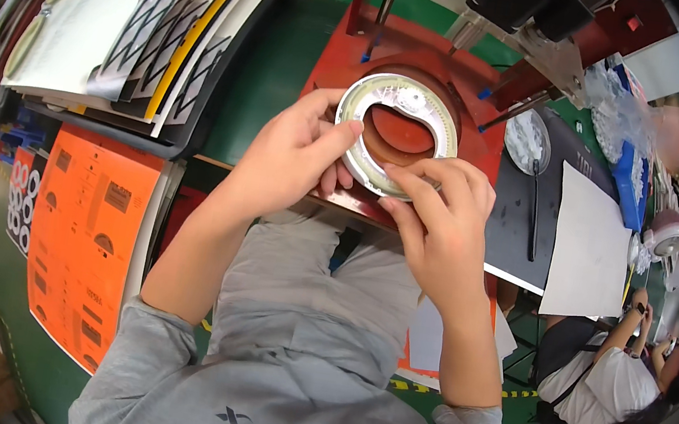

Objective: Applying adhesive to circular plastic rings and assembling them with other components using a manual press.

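Head view shows us a black tray (225,98) of patterned sheets to our left and a white sheet (588,240) right. On the red press base (354,56) lies a flat white ring (395,133) with toothed plastic edge. Our left hand (290,161) pinches its near-left rim; our right hand (439,218) pinches the near edge.

Your green tabletop (280,54) carries a red fixture base (355,48) at its near edge. Left of that base you have a black tray (245,49) stacked with white, yellow and patterned sheets. Right of the base lies a black mat (514,220), with a white sheet (589,245) on it and a round dish of small white parts (527,141) just above it.
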`<state>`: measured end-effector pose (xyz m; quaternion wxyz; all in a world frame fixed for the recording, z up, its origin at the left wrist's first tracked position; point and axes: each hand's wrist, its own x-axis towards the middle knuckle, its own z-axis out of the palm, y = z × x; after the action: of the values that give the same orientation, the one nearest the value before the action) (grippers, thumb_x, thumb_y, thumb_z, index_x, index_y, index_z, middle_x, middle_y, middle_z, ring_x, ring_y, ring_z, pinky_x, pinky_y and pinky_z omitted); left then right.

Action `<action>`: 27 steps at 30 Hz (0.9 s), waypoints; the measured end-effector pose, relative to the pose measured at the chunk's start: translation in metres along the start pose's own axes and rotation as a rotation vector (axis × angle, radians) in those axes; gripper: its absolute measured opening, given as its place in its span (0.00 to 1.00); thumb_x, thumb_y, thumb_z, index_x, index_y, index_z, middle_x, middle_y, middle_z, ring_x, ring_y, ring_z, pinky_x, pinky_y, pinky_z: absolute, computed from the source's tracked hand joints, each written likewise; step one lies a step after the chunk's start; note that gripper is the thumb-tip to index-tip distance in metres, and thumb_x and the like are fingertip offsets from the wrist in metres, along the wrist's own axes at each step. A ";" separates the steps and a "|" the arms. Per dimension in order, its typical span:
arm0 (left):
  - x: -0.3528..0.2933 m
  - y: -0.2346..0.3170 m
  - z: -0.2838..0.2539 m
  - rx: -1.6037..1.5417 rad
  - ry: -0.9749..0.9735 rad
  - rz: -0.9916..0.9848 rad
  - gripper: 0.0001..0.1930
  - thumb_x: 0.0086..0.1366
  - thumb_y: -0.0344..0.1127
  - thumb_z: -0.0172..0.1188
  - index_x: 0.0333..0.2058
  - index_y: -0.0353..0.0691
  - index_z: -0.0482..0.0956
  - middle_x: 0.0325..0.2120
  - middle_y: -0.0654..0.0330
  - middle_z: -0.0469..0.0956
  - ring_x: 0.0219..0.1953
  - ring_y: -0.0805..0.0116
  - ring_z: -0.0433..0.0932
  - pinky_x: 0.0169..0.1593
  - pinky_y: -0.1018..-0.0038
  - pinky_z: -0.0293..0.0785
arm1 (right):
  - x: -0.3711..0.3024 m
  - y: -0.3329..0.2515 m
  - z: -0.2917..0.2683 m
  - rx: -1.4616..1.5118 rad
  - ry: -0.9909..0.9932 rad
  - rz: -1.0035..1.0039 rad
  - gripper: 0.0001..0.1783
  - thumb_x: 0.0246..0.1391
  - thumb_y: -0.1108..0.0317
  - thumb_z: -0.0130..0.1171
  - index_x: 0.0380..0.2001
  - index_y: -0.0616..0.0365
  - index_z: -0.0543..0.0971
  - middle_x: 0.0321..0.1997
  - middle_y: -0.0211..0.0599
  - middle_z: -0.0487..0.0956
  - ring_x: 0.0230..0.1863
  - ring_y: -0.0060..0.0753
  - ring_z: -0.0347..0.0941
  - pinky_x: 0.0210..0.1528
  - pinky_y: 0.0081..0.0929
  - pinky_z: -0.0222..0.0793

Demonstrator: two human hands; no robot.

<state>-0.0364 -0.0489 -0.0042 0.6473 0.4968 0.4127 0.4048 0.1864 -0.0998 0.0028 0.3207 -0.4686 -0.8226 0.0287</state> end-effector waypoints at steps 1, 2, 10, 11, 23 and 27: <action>0.006 0.000 -0.001 0.075 0.041 0.000 0.19 0.79 0.39 0.57 0.59 0.31 0.71 0.26 0.60 0.82 0.25 0.79 0.80 0.27 0.81 0.74 | 0.003 0.005 0.003 0.031 0.004 -0.020 0.18 0.52 0.66 0.74 0.47 0.51 0.87 0.47 0.31 0.80 0.54 0.42 0.73 0.60 0.43 0.61; 0.011 0.002 0.000 0.150 0.083 -0.001 0.20 0.79 0.40 0.58 0.59 0.31 0.71 0.25 0.59 0.81 0.25 0.79 0.80 0.27 0.81 0.74 | 0.008 0.008 0.005 0.033 0.003 -0.019 0.18 0.52 0.66 0.74 0.47 0.51 0.87 0.47 0.31 0.80 0.54 0.42 0.73 0.60 0.43 0.61; 0.029 0.000 0.018 1.044 0.536 0.473 0.15 0.71 0.45 0.65 0.40 0.36 0.80 0.27 0.50 0.80 0.30 0.47 0.82 0.36 0.55 0.78 | 0.025 0.014 0.024 0.001 0.089 -0.009 0.16 0.51 0.65 0.74 0.44 0.53 0.87 0.43 0.30 0.79 0.50 0.41 0.73 0.57 0.42 0.64; 0.030 -0.001 0.018 1.049 0.536 0.469 0.15 0.71 0.45 0.65 0.40 0.36 0.80 0.27 0.50 0.80 0.30 0.47 0.82 0.36 0.55 0.78 | 0.025 0.015 0.024 -0.012 0.091 -0.001 0.16 0.51 0.65 0.75 0.43 0.53 0.87 0.43 0.30 0.79 0.50 0.40 0.73 0.56 0.42 0.65; 0.029 -0.019 0.024 0.995 0.596 0.530 0.14 0.69 0.43 0.69 0.34 0.38 0.77 0.30 0.54 0.73 0.27 0.52 0.77 0.31 0.61 0.74 | 0.024 0.030 0.011 0.130 0.002 0.043 0.13 0.51 0.68 0.74 0.42 0.53 0.89 0.41 0.28 0.80 0.48 0.37 0.74 0.55 0.38 0.63; 0.024 -0.019 0.022 0.763 0.533 0.526 0.12 0.69 0.39 0.69 0.38 0.36 0.80 0.30 0.53 0.76 0.27 0.57 0.76 0.32 0.64 0.73 | 0.024 0.032 0.015 0.127 0.040 0.014 0.12 0.50 0.68 0.75 0.40 0.53 0.89 0.40 0.28 0.80 0.45 0.37 0.75 0.52 0.38 0.65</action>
<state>-0.0057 -0.0366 -0.0222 0.1704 0.6635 0.5421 0.4867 0.1935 -0.0591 -0.0076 0.3659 -0.4536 -0.8093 0.0737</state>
